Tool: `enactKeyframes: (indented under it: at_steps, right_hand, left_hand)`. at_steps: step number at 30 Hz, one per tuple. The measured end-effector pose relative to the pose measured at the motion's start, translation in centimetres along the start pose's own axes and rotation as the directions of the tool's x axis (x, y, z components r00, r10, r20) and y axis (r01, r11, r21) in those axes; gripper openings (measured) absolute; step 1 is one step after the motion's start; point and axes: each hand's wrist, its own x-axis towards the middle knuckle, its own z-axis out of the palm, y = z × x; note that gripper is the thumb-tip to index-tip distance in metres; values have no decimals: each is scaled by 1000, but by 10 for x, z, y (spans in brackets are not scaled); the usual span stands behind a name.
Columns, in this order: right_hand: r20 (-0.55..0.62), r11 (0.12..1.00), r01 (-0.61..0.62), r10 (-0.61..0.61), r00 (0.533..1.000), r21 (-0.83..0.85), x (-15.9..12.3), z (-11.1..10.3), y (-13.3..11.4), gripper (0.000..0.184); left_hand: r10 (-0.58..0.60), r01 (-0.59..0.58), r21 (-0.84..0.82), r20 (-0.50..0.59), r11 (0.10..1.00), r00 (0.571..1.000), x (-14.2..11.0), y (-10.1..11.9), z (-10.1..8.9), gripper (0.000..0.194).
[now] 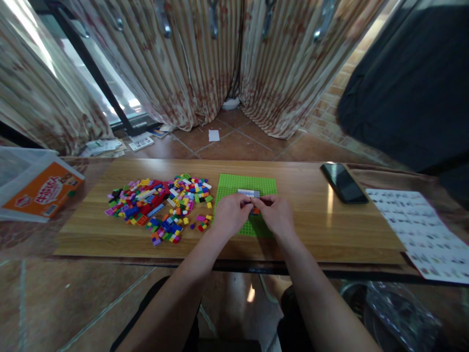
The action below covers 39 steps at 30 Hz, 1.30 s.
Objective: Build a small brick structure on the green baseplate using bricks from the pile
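At the centre of the frame, the left hand (231, 212) and the right hand (275, 213) meet over the baseplate (267, 183). Both have the fingers curled inward, with thumb and fingertips drawn close together. A tiny orange spot shows between the fingertips; it is too small to tell whether either hand grips a piece.

Directly below the thumbs, orange and blue bricks (255, 211) are partly visible over the baseplate. A grey block (249, 193) lies on the baseplate just beyond the fingertips. The baseplate is green, studded, and flat on the bench (311, 239).

Left of centre, the brick pile (157, 200) spreads over the bench in mixed colours. A small cluster (202, 222) lies between the pile and the left hand.

Right of centre, the phone (344, 183) lies flat, screen dark. At the right edge, a printed sheet (421, 230) extends past the bench. At the left edge is a box (46, 190) with an orange label. Curtains (205, 73) occupy the upper part of the frame.
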Motion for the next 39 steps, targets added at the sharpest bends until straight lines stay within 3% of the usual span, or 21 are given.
enactKeyframes:
  at_steps: [18, 29, 34, 39]
  right_hand:
    - [42, 1000, -4, 6, 999, -30, 0, 1, 2, 37]
    - [57, 993, 103, -107, 993, 61, 3, -1, 10, 47]
    - [111, 974, 106, -130, 985, 199, 8, 2, 19, 38]
    - [126, 971, 107, -136, 983, 213, 8, 4, 20, 35]
  left_hand:
    - [-34, 33, -13, -37, 999, 999, -1, 3, 1, 18]
    - [20, -21, -56, -9, 998, 1000, 2, -4, -5, 29]
    - [18, -26, -152, -50, 988, 999, 4, -10, -10, 28]
    - [-47, 4, -367, -108, 930, 993, 8, -15, -12, 30]
